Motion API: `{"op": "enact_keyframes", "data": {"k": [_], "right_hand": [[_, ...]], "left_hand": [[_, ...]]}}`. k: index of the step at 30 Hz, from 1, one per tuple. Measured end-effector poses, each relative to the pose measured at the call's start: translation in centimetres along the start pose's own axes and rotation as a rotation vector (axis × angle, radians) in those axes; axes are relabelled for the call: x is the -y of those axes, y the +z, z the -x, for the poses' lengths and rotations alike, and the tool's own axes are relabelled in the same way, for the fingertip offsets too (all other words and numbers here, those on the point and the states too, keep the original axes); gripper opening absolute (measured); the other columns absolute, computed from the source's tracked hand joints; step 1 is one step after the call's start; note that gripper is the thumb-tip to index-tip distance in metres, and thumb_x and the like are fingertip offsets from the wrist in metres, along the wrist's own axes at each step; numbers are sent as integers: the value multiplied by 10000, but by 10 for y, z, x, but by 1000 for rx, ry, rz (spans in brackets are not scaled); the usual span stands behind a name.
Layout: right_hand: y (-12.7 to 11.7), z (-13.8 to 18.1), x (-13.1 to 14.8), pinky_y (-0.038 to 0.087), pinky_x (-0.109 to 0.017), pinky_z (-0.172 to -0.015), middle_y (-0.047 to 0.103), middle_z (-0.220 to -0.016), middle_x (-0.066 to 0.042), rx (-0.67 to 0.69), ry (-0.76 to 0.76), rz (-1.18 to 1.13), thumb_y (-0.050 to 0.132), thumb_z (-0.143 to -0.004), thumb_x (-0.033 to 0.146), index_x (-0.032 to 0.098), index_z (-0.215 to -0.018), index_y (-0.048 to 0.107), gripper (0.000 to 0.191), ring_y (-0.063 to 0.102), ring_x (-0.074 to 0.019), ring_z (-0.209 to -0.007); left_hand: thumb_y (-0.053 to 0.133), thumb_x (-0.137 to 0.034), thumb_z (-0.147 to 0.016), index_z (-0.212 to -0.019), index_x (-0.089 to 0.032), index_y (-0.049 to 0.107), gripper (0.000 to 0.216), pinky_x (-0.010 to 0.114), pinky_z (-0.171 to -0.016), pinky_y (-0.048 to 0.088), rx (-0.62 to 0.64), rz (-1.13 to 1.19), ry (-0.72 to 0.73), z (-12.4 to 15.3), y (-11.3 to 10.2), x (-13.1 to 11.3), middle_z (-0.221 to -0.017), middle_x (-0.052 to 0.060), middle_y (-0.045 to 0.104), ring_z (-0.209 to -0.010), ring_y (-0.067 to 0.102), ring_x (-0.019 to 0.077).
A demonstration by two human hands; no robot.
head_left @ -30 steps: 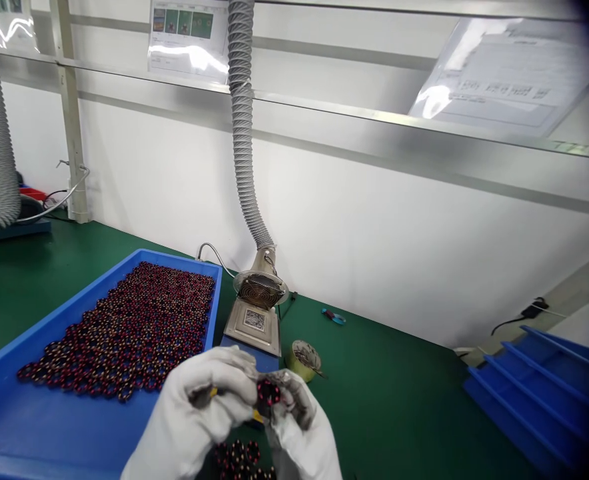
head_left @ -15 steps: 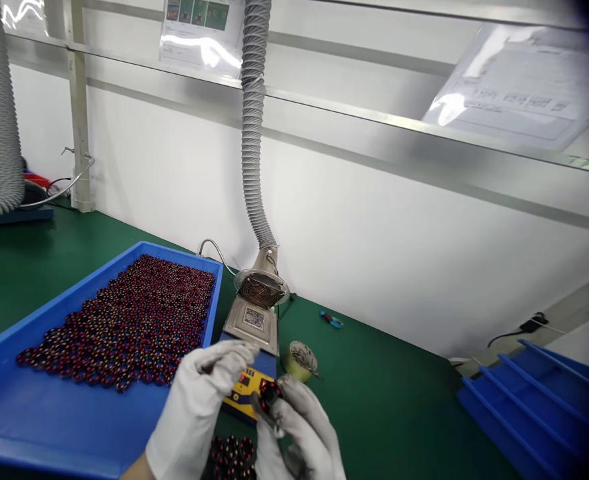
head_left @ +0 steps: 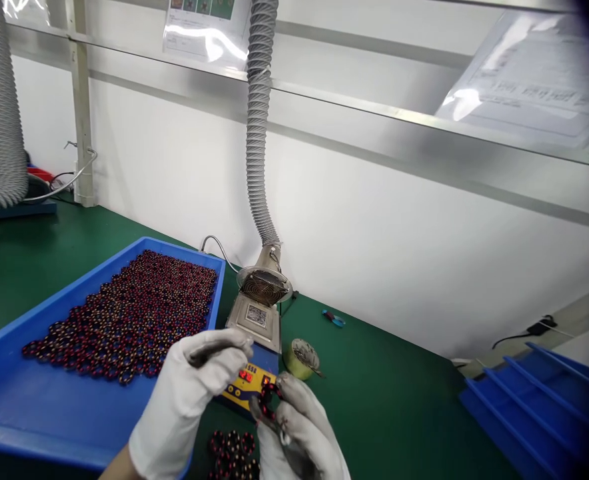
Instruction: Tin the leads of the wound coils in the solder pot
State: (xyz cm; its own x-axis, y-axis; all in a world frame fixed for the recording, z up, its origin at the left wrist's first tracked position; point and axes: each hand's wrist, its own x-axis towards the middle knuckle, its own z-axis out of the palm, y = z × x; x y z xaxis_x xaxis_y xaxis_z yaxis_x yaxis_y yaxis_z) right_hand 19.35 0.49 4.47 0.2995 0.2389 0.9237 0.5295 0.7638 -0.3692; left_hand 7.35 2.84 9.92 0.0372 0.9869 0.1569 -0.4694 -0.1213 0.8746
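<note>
Both my hands wear white gloves low in the middle of the view. My right hand [head_left: 299,433] pinches a small dark red ring-shaped coil [head_left: 268,399] between its fingertips. My left hand [head_left: 189,393] hovers just left of it with fingers curled and thumb against forefinger; whether it holds anything is hidden. Below my hands a small cluster of the same coils [head_left: 232,450] lies on the green bench. A blue tray [head_left: 4,413] to the left holds several rows of coils [head_left: 129,313].
Behind my hands stands a solder pot unit with a yellow control panel [head_left: 247,387] and a metal top [head_left: 255,319]. A grey fume hose [head_left: 258,133] hangs over it. A small tin [head_left: 302,359] sits beside it, stacked blue trays [head_left: 539,400] at right, cutters [head_left: 333,318] near the wall.
My hands have come apart: the left one drew back to the left and let go of the coil, which stays pinched in my right hand. The view shifted slightly.
</note>
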Motion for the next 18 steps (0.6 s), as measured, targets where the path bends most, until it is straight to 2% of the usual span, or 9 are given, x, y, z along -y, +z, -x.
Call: {"op": "enact_keyframes", "data": {"k": [4,8,10,12,14,16,18], "right_hand": [[-5,0,-2,535,-371,-823,668,-1015,-47,90,-22,11,658,-658,-23,194,-949,640,364,625,-227,-946],[-8,-1,-5,540,-383,-801,673,-990,-56,148,-32,-18,606,-772,101,220,-970,629,232,630,-225,-934],[-6,0,-4,542,-398,-789,674,-966,-55,167,-1,-2,639,-735,83,232,-949,617,262,635,-229,-913],[-3,3,-1,547,-403,-766,668,-949,-59,114,83,4,670,-686,53,234,-908,605,294,633,-234,-901],[-2,5,1,565,-373,-705,656,-951,-67,51,204,-61,660,-699,69,237,-899,595,269,627,-230,-913],[-5,5,0,576,-321,-634,653,-964,-76,48,336,-160,650,-722,103,240,-929,588,256,625,-229,-937],[-13,-2,-6,576,-297,-601,673,-953,-78,92,483,-227,675,-714,150,246,-938,591,258,646,-233,-912]], "left_hand": [[700,-181,-637,-851,-183,689,214,160,-641,470,182,-28,-185,-1,3,-2,-812,8,709,-711,612,106],[716,-175,-637,-799,-169,689,164,156,-645,478,130,19,-225,-2,9,5,-740,-7,705,-683,608,92],[721,-181,-643,-799,-178,694,159,152,-668,490,45,56,-176,-4,7,9,-757,-6,714,-705,626,95],[729,-200,-646,-817,-192,699,173,150,-695,504,-72,104,-76,-6,3,11,-767,-6,724,-729,649,105],[731,-220,-648,-847,-209,700,201,155,-699,518,-152,144,36,-7,-6,11,-775,-3,730,-736,665,117],[724,-221,-658,-880,-232,695,224,152,-678,528,-185,110,108,-5,-18,8,-786,-4,731,-719,669,118],[711,-227,-673,-900,-258,693,230,146,-675,531,-172,-41,129,0,-34,3,-838,-6,729,-731,670,122]]}}
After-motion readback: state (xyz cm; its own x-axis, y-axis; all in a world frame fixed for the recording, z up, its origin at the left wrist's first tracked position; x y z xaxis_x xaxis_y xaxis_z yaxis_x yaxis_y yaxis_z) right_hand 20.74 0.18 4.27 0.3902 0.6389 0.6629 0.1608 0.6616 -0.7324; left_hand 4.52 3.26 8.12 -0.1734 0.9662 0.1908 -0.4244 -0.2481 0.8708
